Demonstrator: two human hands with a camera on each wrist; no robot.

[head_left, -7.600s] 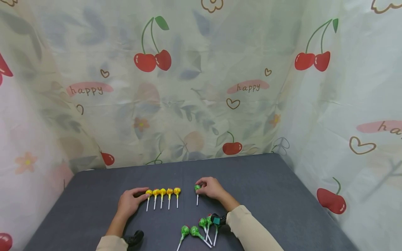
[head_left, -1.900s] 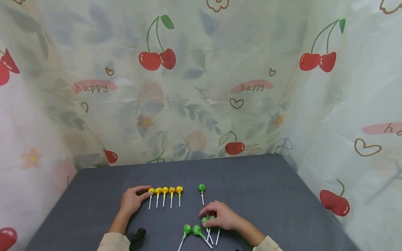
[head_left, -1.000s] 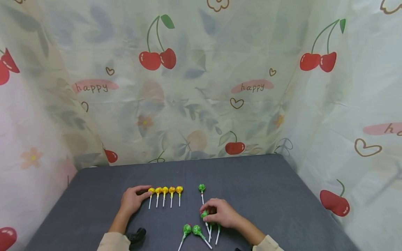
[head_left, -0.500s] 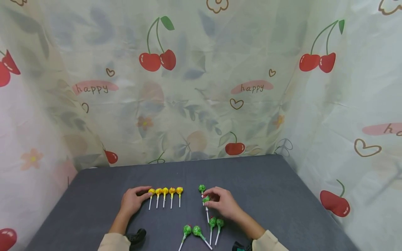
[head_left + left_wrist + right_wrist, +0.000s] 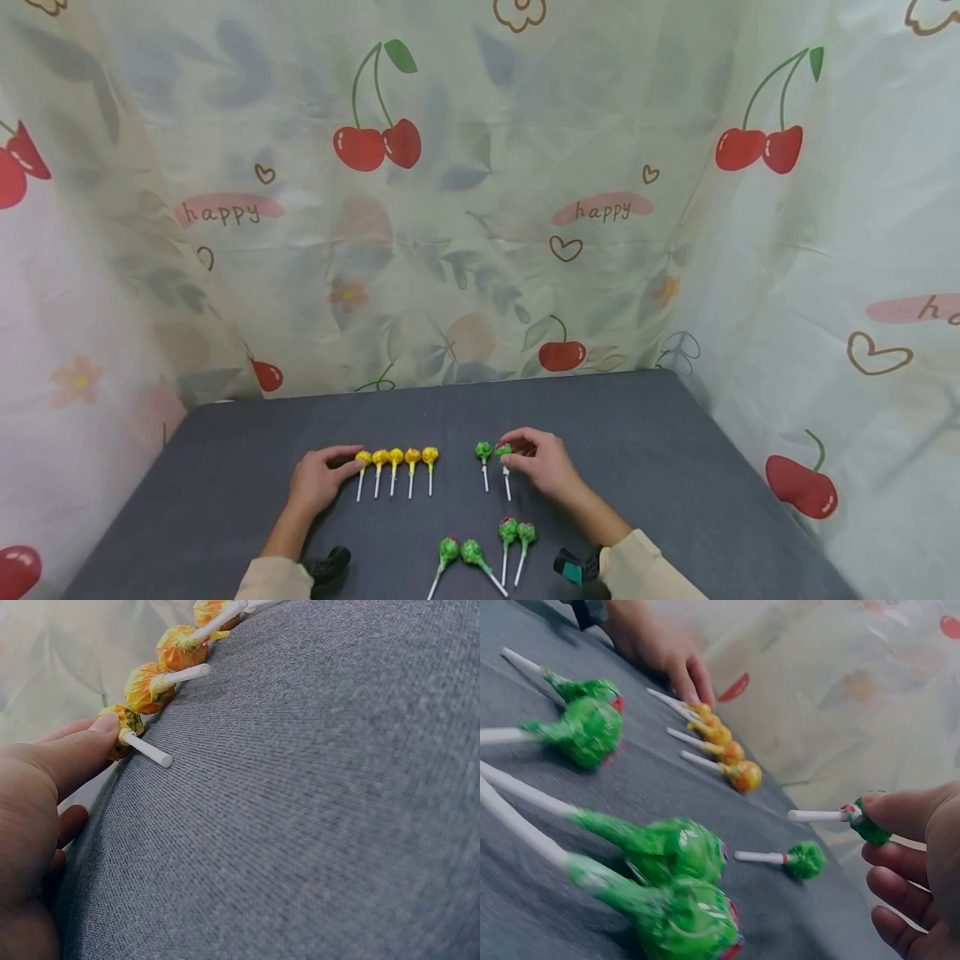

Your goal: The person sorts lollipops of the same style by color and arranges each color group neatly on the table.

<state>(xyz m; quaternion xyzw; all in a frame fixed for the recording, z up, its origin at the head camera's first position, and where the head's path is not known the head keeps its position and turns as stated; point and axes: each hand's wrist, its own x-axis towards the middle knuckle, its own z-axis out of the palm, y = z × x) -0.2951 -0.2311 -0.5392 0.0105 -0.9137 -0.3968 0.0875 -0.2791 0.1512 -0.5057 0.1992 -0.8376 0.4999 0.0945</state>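
Note:
Several yellow lollipops point(image 5: 396, 457) lie side by side in a row, sticks toward the near edge. My left hand point(image 5: 315, 485) pinches the head of the leftmost one; the left wrist view shows the thumb point(image 5: 105, 724) on its wrapper. My right hand point(image 5: 551, 467) pinches a green lollipop point(image 5: 504, 451) by its head, stick pointing to the near side, just right of another green lollipop point(image 5: 483, 452). In the right wrist view the held green lollipop point(image 5: 871, 829) is between thumb and fingers; whether it touches the table is unclear.
Nearer the front lie several green lollipops point(image 5: 472, 552) in two pairs, sticks at varied angles. The dark cloth-covered table point(image 5: 600, 417) has a printed curtain point(image 5: 465, 250) behind it and at its sides. A black object point(image 5: 328, 567) is beside my left sleeve.
My right hand has taken a green lollipop from the near group and moved it away from me, to the right of the single green one. My left hand has stayed in place.

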